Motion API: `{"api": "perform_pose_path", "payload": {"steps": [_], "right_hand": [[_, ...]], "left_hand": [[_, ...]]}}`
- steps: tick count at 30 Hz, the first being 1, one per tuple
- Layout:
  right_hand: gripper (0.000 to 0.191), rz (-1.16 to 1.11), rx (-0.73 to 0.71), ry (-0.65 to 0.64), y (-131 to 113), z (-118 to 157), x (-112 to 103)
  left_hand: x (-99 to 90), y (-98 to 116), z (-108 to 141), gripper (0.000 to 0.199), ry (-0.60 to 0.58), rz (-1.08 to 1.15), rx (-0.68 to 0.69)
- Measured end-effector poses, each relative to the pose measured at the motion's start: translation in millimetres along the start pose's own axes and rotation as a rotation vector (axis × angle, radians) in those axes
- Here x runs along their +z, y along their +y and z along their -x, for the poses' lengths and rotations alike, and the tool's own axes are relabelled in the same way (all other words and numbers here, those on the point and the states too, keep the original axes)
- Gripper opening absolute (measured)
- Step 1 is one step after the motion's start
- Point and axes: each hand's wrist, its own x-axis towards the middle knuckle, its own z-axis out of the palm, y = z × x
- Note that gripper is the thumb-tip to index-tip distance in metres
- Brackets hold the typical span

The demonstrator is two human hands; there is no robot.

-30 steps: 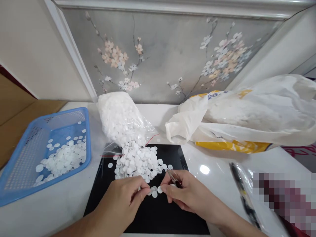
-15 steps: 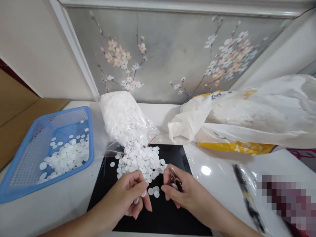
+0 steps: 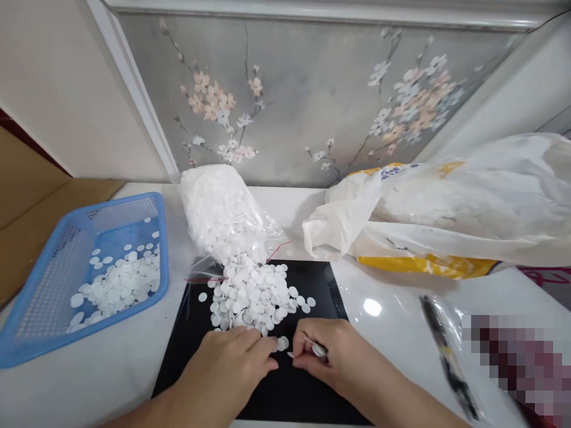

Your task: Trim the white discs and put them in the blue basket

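A heap of small round white discs point(image 3: 254, 294) lies on a black board point(image 3: 294, 398), spilling from the mouth of a clear plastic bag point(image 3: 218, 208) full of more discs. My left hand point(image 3: 236, 362) is palm down over the board at the heap's near edge, fingers curled. Its index fingertip touches a few loose discs point(image 3: 282, 343); whatever lies under the palm is hidden. Just to the right, my right hand point(image 3: 328, 353) is closed around several white discs, with one pinched at the thumb and fingertip.
On the left stands a blue plastic basket point(image 3: 164, 249) with discs inside, beside a cardboard box point(image 3: 31, 208). A white and yellow plastic bag point(image 3: 446, 214) lies at the back right. Nearer, a dark pen-like item point(image 3: 446, 351) in clear wrap rests on the white table point(image 3: 383, 339).
My left hand has turned from showing discs in its fingers to palm down on the board. My right hand has moved slightly nearer me, uncovering discs at the heap's right edge.
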Motion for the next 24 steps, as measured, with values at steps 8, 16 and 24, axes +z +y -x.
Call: {"api": "perform_pose_path", "payload": {"steps": [8, 16, 24], "right_hand": [[0.015, -0.062, 0.011, -0.018, 6.8, 3.1, -11.0], [0.017, 0.104, 0.029, -0.034, -1.7, 0.6, 3.4], [0.017, 0.089, 0.113, -0.096, -5.9, 1.9, -2.2]], "left_hand": [[-6.7, -3.9, -2.4, 0.021, 0.009, 0.105, -0.045], [-32.3, -4.2, -16.6, 0.024, -0.152, 1.119, -0.704], [-29.7, -1.6, -19.9, 0.013, -0.249, 1.579, -0.84]]}}
